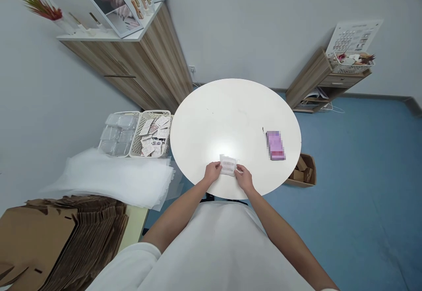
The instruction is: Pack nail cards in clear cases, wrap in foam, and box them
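A small whitish packet [228, 165] with faint pinkish marks lies between my hands near the front edge of the round white table [227, 106]. My left hand [212, 172] pinches its left side. At its right side my right hand [243, 177] has thumb and fingers closed on the lower corner. What exactly is inside the packet is too small to make out. Off to the right on the tabletop is a purple, pixel-blurred rectangular item [275, 145].
Left of the table stand a basket of printed cards [154, 135] and a basket of clear plastic boxes [118, 133]. Nearer me are white foam sheets [112, 174] and stacked flat cardboard [89, 234]. A box of small cartons [305, 170] stands on the floor at right.
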A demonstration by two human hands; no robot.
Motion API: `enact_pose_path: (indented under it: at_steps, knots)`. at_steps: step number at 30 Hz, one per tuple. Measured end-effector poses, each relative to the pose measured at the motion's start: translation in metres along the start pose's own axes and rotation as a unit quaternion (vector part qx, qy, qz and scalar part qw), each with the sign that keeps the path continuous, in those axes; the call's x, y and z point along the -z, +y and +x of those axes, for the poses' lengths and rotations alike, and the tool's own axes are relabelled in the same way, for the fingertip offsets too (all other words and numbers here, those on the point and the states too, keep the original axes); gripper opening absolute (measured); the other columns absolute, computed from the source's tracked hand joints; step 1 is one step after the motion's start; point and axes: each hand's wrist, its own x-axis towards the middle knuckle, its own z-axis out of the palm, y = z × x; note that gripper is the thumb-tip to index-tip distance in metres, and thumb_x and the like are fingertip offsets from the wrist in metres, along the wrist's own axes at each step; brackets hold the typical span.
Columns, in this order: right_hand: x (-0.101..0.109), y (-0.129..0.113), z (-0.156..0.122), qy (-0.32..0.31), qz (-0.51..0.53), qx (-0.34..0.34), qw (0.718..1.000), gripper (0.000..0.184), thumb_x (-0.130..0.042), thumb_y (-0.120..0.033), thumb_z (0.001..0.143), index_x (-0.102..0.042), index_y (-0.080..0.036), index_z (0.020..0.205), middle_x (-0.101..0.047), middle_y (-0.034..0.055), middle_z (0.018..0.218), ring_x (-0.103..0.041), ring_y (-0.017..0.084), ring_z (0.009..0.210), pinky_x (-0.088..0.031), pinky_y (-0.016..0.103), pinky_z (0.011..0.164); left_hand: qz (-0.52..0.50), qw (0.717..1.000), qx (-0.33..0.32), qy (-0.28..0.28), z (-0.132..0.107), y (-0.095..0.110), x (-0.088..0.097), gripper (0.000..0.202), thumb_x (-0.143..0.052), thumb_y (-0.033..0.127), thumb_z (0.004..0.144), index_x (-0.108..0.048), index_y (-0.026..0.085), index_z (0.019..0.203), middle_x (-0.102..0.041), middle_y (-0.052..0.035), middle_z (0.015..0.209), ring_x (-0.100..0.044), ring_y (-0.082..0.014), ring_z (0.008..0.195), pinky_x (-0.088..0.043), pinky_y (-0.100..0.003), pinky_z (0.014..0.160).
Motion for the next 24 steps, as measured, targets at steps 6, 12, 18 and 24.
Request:
enact_pose_path:
  at_steps: [6, 12, 18, 24]
  knots:
    - [-0.003, 0.001, 0.01, -0.039, 0.011, 0.005, 0.999, 0.037, -0.052, -0.026, 0.068, -0.054, -0.019, 0.105, -0.061, 0.0061, 0.104, -0.061, 0.017, 0.085, -0.046, 0.031, 0.079, -0.041, 0.998, 0.042, 0.032, -0.001, -0.002, -0.007, 0.024, -0.054, 0.022, 0.074, -0.06, 0.018, 0.097, -0.065, -0.0039, 0.09, -0.059, -0.016, 0.086, -0.044, -0.026, 0.079]
    - [-0.009, -0.009, 0.023, -0.065, -0.001, -0.006, 0.998, 0.038, -0.055, -0.024, 0.065, -0.052, -0.02, 0.102, -0.063, 0.006, 0.098, -0.062, 0.016, 0.079, -0.048, 0.032, 0.075, -0.106, 0.988, 0.059, 0.091, -0.008, -0.007, -0.007, 0.018, -0.056, 0.021, 0.074, -0.058, 0.016, 0.091, -0.064, -0.0061, 0.089, -0.06, -0.0148, 0.081, -0.048, -0.027, 0.075]
    - [-0.046, -0.034, 0.04, -0.109, -0.025, -0.008, 0.994, 0.037, -0.055, -0.026, 0.064, -0.049, -0.021, 0.101, -0.063, 0.0057, 0.097, -0.062, 0.016, 0.075, -0.049, 0.031, 0.071, -0.138, 0.982, 0.052, 0.121, -0.001, -0.025, 0.02, 0.026, -0.052, 0.017, 0.076, -0.056, 0.016, 0.101, -0.062, -0.0069, 0.099, -0.059, -0.0148, 0.087, -0.047, -0.028, 0.08]
    - [-0.11, -0.074, 0.063, -0.141, -0.011, 0.005, 0.99, 0.041, -0.053, -0.024, 0.066, -0.049, -0.021, 0.107, -0.061, 0.006, 0.103, -0.061, 0.015, 0.08, -0.048, 0.031, 0.073, -0.085, 0.981, 0.057, 0.168, 0.028, -0.052, 0.076, 0.038, -0.052, 0.019, 0.074, -0.051, 0.016, 0.111, -0.052, -0.0086, 0.107, -0.053, -0.0167, 0.095, -0.043, -0.029, 0.084]
